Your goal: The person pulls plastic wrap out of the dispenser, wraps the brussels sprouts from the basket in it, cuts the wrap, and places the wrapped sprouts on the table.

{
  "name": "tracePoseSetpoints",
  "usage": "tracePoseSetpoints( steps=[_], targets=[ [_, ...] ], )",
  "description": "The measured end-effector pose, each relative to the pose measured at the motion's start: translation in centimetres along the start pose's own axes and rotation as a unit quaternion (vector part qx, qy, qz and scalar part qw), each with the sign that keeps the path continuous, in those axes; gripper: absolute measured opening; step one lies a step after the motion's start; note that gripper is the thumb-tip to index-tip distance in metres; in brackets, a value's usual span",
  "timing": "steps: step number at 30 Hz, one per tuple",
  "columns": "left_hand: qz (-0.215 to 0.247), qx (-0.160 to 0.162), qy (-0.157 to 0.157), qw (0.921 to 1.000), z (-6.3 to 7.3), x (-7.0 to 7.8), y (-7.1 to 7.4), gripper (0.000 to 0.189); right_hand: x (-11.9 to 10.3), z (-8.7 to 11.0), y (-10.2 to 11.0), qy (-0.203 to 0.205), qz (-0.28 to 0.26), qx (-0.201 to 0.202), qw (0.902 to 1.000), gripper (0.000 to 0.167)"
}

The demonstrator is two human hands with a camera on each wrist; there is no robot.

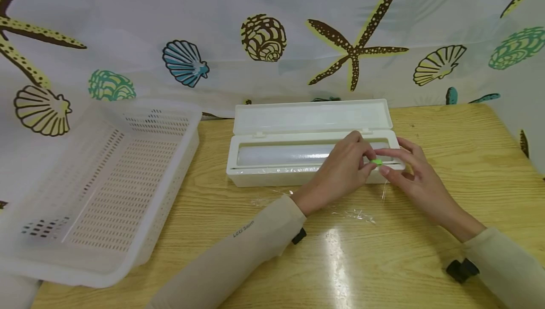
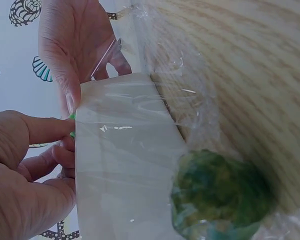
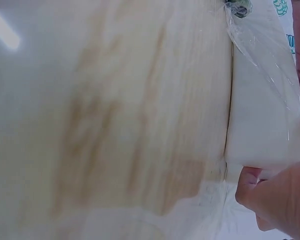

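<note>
A long white cling film dispenser lies on the table with its lid raised and a roll of clear film inside. My left hand pinches a small bright green slider on the front rim, near the right end. My right hand grips that end, thumb at the front edge beside the slider. Clear film hangs over the dispenser's front onto the table. Against the front, under the film, sits a dark green lumpy thing, hidden behind my left arm in the head view.
A white perforated plastic basket stands at the left. Behind the wooden table hangs a white cloth printed with shells and starfish.
</note>
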State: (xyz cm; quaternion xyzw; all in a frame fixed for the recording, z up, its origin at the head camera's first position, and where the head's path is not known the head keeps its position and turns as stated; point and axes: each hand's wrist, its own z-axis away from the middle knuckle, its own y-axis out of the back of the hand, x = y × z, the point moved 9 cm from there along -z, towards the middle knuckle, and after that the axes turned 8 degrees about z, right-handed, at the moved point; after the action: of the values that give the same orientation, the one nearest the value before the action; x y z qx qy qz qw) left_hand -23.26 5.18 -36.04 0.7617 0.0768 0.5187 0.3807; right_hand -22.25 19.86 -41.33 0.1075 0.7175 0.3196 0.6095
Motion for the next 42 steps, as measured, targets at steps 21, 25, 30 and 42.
tracePoseSetpoints(
  steps=[21, 25, 30, 42],
  targets=[
    [0.005, 0.011, -0.012, 0.9999, 0.6, -0.1, 0.7, 0.005, 0.4, -0.1, 0.0, -0.016, -0.013, -0.009, 0.9998, 0.041],
    [0.012, 0.011, -0.012, 0.9998, 0.7, -0.1, 0.8, 0.005, 0.3, -0.1, 0.0, -0.010, -0.011, -0.004, 0.9999, 0.041],
    [0.016, 0.014, -0.011, 0.9997, 0.8, -0.2, 1.1, 0.005, 0.3, -0.2, 0.1, -0.007, -0.019, -0.001, 0.9998, 0.041],
    [0.032, 0.027, -0.015, 0.9990, 1.4, -0.8, 1.5, 0.004, 0.3, -0.1, 0.2, 0.000, -0.006, 0.001, 1.0000, 0.040]
  ],
)
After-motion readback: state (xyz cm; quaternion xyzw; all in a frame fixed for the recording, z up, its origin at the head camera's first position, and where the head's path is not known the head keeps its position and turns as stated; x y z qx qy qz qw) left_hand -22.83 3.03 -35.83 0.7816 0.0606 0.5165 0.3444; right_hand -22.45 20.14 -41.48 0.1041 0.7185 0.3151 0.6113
